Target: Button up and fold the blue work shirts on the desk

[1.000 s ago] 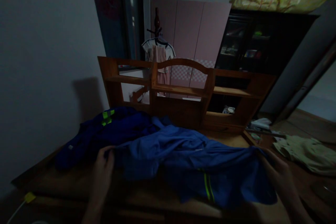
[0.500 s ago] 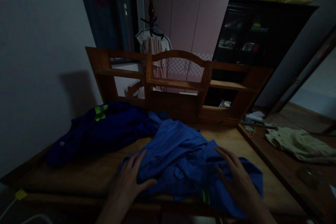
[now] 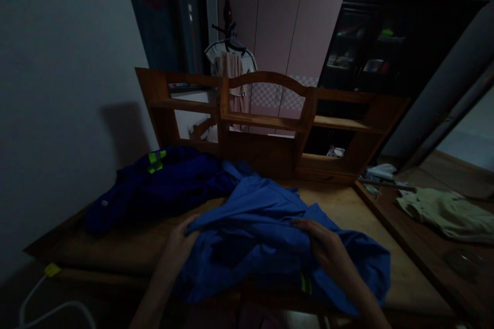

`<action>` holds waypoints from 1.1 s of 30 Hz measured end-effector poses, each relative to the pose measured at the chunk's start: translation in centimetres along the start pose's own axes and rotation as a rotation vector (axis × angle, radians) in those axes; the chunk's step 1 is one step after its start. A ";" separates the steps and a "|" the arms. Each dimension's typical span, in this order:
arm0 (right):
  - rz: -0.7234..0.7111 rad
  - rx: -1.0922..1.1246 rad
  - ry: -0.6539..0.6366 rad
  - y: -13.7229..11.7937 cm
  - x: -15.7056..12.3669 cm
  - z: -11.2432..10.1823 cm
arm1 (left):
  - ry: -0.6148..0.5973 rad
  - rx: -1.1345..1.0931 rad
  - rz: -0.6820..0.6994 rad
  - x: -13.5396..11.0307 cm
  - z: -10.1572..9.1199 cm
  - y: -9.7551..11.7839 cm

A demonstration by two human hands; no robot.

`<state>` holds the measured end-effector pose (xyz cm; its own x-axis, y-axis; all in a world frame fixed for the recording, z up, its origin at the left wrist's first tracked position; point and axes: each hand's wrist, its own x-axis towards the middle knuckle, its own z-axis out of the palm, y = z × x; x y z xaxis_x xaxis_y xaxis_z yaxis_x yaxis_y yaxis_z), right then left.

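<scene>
A bright blue garment (image 3: 266,226) with a yellow-green stripe lies bunched on the wooden table (image 3: 339,205) in front of me. My left hand (image 3: 178,244) grips its left edge, fingers curled into the cloth. My right hand (image 3: 328,249) is closed on a fold near the garment's middle right. A darker blue garment (image 3: 162,185) with yellow-green patches lies heaped behind and to the left, apart from both hands.
A wooden shelf unit (image 3: 270,128) stands along the table's far edge. A pale green cloth (image 3: 443,213) lies at the right. A white cable (image 3: 42,308) with a yellow tag hangs at the lower left. A grey wall (image 3: 57,87) borders the left side.
Both hands went from holding the garment spread wide, to lying flat on it, to gripping its folds. The bright blue garment is now gathered into a smaller bunch.
</scene>
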<state>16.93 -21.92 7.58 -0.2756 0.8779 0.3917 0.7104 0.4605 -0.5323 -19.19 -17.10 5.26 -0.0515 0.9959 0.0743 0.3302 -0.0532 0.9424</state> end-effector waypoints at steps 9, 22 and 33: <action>0.082 0.121 0.372 -0.7 3.3 -7.9 | -0.252 0.271 0.244 -0.2 0.6 5.0; -0.197 -0.119 0.699 -7.0 11.6 -14.8 | 0.492 0.682 0.521 6.9 -0.3 7.2; -0.021 -0.222 1.108 2.4 14.2 -25.5 | 0.357 0.577 0.326 15.8 -10.1 13.3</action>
<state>31.25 -11.69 30.99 0.3593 0.2186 0.9072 0.8420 0.3432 -0.4162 -25.13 -2.78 22.26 -0.1366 0.8469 0.5139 0.8173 -0.1968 0.5416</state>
